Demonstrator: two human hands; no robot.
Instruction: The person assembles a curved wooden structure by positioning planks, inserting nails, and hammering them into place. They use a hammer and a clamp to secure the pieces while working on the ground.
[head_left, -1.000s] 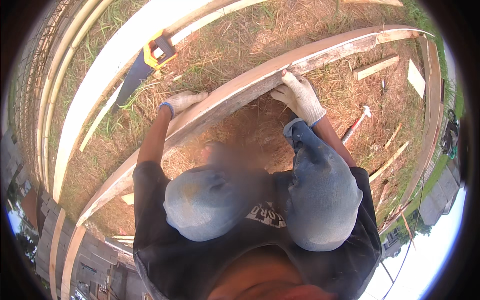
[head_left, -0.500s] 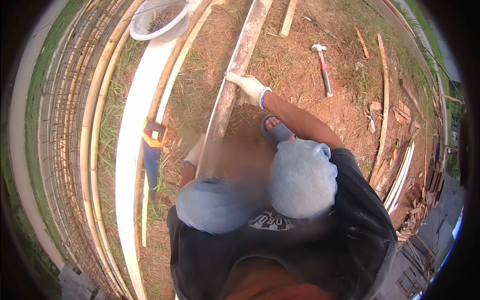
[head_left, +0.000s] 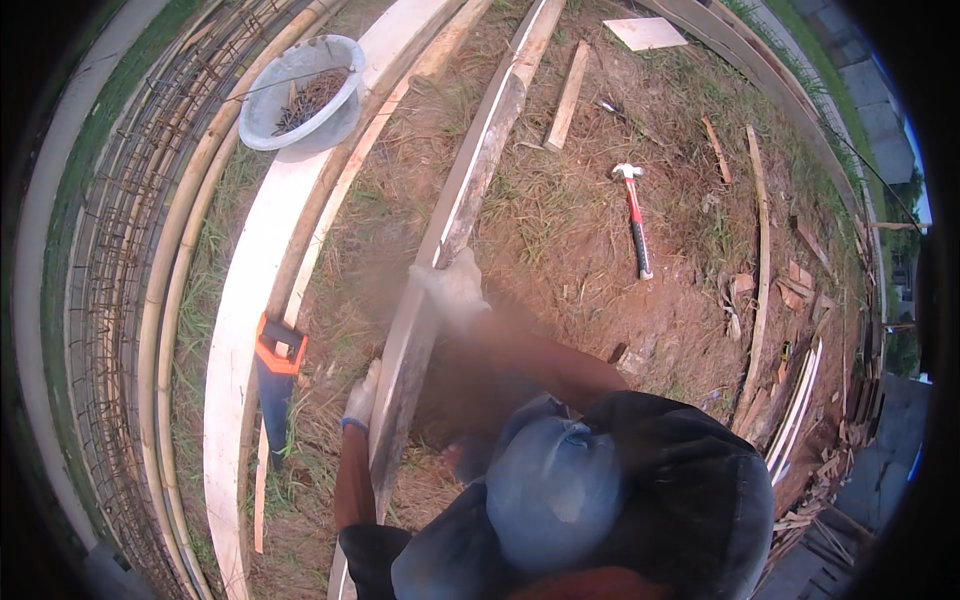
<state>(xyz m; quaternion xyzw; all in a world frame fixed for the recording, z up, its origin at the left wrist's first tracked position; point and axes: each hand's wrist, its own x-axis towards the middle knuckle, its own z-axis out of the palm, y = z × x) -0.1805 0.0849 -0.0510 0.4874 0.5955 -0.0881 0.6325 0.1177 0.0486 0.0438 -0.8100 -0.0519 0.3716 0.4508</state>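
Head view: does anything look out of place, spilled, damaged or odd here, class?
Wood scraps lie scattered in no order at the picture's right, so that patch looks untidy. The plank under the right hand has a rough, mottled side beside a paler, smoother face, possibly natural. No spill stands out.

You're in cream gloves [head_left: 362, 398] and faded blue jeans [head_left: 560, 490]; mottled brown-and-tan plank [head_left: 470, 180], orange-handled, blue-bladed saw [head_left: 273, 405], and there, a red-and-black-handled hammer [head_left: 636, 222]!
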